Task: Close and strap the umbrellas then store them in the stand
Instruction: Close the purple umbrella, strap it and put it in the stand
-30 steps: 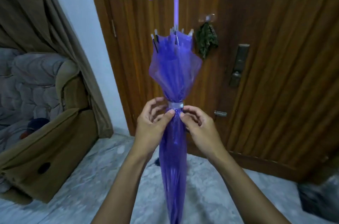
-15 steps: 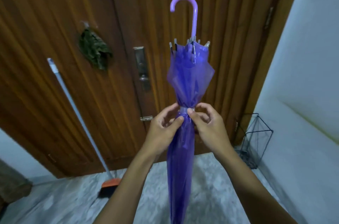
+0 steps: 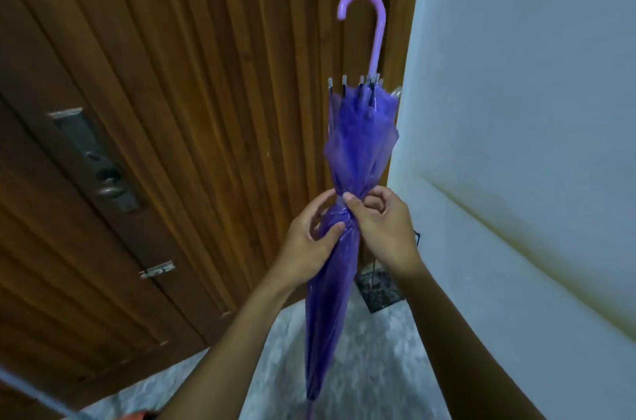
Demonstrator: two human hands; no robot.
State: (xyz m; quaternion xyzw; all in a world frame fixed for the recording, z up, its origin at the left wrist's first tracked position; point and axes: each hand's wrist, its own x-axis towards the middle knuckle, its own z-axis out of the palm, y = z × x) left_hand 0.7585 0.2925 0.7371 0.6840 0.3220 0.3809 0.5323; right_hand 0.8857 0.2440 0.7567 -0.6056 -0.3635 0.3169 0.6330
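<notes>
A closed translucent purple umbrella stands upright in front of me, tip down, its lilac hooked handle at the top. Both hands pinch it at its cinched waist, where the strap sits under my fingers. My left hand grips the folded canopy from the left. From the right, my right hand presses thumb and fingers on the same spot. A black wire umbrella stand sits on the floor in the corner, mostly hidden behind the umbrella and my right wrist.
A ribbed wooden door with a metal lock plate and a small latch fills the left. A pale wall rises on the right. The floor is grey marble. A pale pole crosses the bottom-left corner.
My view has swung to the right: the armchair and curtain are gone, then the broom, and the wall corner and stand are closer. Both hands have stayed at the umbrella's waist.
</notes>
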